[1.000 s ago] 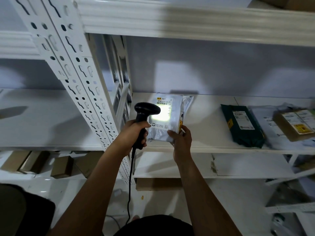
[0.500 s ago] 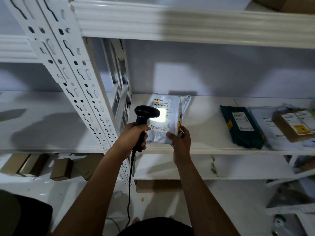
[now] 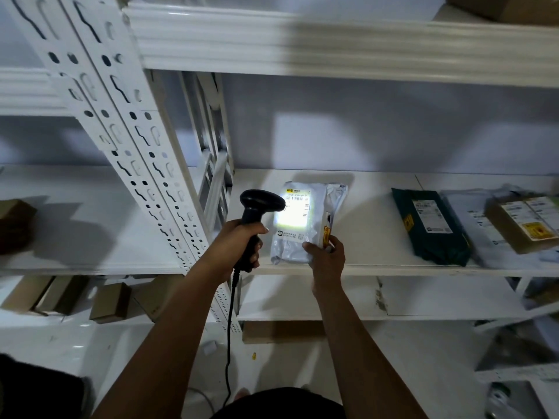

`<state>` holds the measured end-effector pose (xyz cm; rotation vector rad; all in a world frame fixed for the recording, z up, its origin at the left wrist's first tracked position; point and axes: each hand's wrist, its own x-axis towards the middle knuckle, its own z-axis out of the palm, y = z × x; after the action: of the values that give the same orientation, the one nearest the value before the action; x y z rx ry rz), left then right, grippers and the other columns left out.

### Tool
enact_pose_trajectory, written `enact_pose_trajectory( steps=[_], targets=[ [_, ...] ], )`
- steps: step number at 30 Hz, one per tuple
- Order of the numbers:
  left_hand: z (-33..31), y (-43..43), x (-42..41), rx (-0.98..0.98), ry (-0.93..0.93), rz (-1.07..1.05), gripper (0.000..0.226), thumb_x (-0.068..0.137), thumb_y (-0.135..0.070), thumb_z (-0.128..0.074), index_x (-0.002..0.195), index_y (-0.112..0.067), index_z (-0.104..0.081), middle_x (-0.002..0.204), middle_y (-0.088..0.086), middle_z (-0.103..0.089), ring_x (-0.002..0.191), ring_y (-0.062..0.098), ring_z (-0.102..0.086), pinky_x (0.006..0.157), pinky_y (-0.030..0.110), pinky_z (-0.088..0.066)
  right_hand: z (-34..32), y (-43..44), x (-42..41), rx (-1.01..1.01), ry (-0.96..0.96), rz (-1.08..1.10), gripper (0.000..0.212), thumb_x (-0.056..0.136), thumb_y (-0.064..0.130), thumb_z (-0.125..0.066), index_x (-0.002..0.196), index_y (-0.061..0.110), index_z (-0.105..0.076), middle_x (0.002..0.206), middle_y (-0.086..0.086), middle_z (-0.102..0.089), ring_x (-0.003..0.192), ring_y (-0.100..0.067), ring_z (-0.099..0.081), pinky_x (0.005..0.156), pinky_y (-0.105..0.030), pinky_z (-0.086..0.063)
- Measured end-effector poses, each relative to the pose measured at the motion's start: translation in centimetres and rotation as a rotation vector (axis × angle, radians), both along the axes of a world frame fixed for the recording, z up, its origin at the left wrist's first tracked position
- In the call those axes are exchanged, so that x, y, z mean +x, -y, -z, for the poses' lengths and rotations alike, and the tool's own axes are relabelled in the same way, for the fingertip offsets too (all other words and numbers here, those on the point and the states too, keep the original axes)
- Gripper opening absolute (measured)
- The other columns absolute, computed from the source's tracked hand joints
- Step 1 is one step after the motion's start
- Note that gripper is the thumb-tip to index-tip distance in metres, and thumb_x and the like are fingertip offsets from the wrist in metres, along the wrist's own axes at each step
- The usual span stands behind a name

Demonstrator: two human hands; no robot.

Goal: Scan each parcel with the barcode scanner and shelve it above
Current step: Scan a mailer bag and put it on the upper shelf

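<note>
Fingers (image 3: 256, 245) of the left hand (image 3: 239, 246) are curled round the handle of the black barcode scanner (image 3: 260, 202), whose head sits just beside the grey parcel (image 3: 302, 237) and lights its label. The right hand (image 3: 328, 257) pinches the parcel's near right corner. The parcel lies flat on the white shelf (image 3: 366, 207), near the front edge. A dark green parcel (image 3: 429, 228) and a brown box (image 3: 520, 228) lie well to its right.

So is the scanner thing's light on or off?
On: the barcode scanner in the left hand throws a bright white patch on the white parcel.
</note>
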<state>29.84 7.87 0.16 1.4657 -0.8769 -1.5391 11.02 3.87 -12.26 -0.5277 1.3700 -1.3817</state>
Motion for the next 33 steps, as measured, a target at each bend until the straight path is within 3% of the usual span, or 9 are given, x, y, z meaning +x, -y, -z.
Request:
enact_pose_trajectory(
  steps=[3, 8, 12, 17, 25, 33],
  targets=[
    [0.1, 0.0, 0.0, 0.015, -0.019, -0.005, 0.012, 0.094, -0.015, -0.062, 0.100, -0.007, -0.055, 0.063, 0.008, -0.049, 0.046, 0.021, -0.043, 0.049, 0.027, -0.043, 0.0, 0.0, -0.2, -0.003, 0.002, 0.012, 0.062, 0.062, 0.004, -0.086, 0.118, 0.016, -0.062, 0.120, -0.016, -0.068, 0.098, -0.029, -0.068, 0.083, -0.041, -0.057],
    [0.1, 0.3, -0.1, 0.030, -0.029, 0.005, 0.012, 0.094, -0.015, -0.062, 0.100, -0.007, -0.055, 0.063, 0.008, -0.049, 0.046, 0.020, -0.042, 0.049, 0.027, -0.043, 0.1, 0.3, -0.4, -0.001, 0.010, 0.025, 0.058, 0.071, -0.006, -0.082, 0.120, 0.015, -0.060, 0.121, -0.014, -0.067, 0.101, -0.029, -0.067, 0.080, -0.038, -0.058],
    [-0.1, 0.5, 0.0, 0.034, -0.033, 0.015, 0.012, 0.095, -0.016, -0.062, 0.098, -0.008, -0.053, 0.063, 0.008, -0.048, 0.047, 0.021, -0.041, 0.049, 0.027, -0.042, 0.4, 0.4, -0.4, -0.002, 0.011, 0.019, 0.055, 0.072, -0.006, -0.082, 0.116, 0.019, -0.061, 0.122, -0.011, -0.066, 0.109, -0.032, -0.068, 0.091, -0.048, -0.059],
    [-0.3, 0.8, 0.1, 0.016, -0.026, 0.008, 0.011, 0.095, -0.015, -0.062, 0.098, -0.008, -0.053, 0.062, 0.008, -0.048, 0.046, 0.021, -0.042, 0.050, 0.028, -0.042, 0.4, 0.5, -0.1, 0.028, 0.003, 0.028, 0.063, 0.057, 0.009, -0.086, 0.114, 0.022, -0.062, 0.119, -0.010, -0.068, 0.108, -0.035, -0.068, 0.091, -0.052, -0.057],
    [0.3, 1.0, 0.0, -0.014, -0.037, -0.007, 0.011, 0.095, -0.015, -0.062, 0.099, -0.008, -0.055, 0.061, 0.008, -0.049, 0.045, 0.022, -0.042, 0.052, 0.030, -0.042, 0.5, 0.7, -0.2, 0.040, -0.009, 0.008, 0.061, 0.070, -0.001, -0.084, 0.121, 0.019, -0.059, 0.119, -0.007, -0.067, 0.107, -0.031, -0.069, 0.081, -0.039, -0.058],
    [0.6, 1.2, -0.1, -0.036, -0.040, -0.022, 0.010, 0.095, -0.014, -0.062, 0.099, -0.006, -0.056, 0.060, 0.008, -0.049, 0.045, 0.023, -0.042, 0.050, 0.030, -0.044, 0.6, 0.7, -0.3, 0.011, 0.024, -0.002, 0.056, 0.073, -0.004, -0.082, 0.117, 0.022, -0.061, 0.120, -0.006, -0.067, 0.108, -0.030, -0.069, 0.091, -0.048, -0.060]
  ],
)
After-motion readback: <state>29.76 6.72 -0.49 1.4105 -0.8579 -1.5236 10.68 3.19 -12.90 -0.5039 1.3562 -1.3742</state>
